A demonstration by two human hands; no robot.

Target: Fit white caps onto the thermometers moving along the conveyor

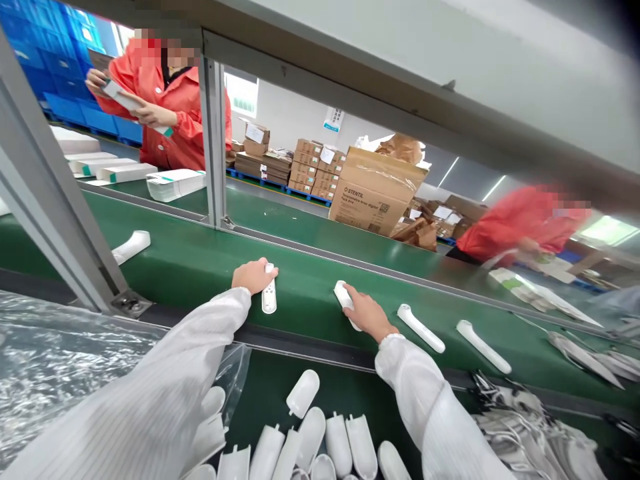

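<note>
On the green conveyor belt [200,247], my left hand [251,275] is closed on the upper end of a white handheld thermometer [269,301], whose open side with small metal contacts faces up. My right hand [369,313] has its fingers wrapped over another white thermometer [343,293]; the palm hides much of that one. To its right lie two more, a thermometer [421,329] and another thermometer [483,347] farther along. A further thermometer [133,247] rests at the left beside the metal post. Several loose white rounded covers [304,393] are heaped nearest me, between my forearms.
A metal post [216,147] and frame rise over the belt. Clear plastic bags [60,373] lie at the left, bundled grey cords [535,427] at the right. White boxes [175,185] and a large carton [375,190] are across. Two co-workers in red stand beyond.
</note>
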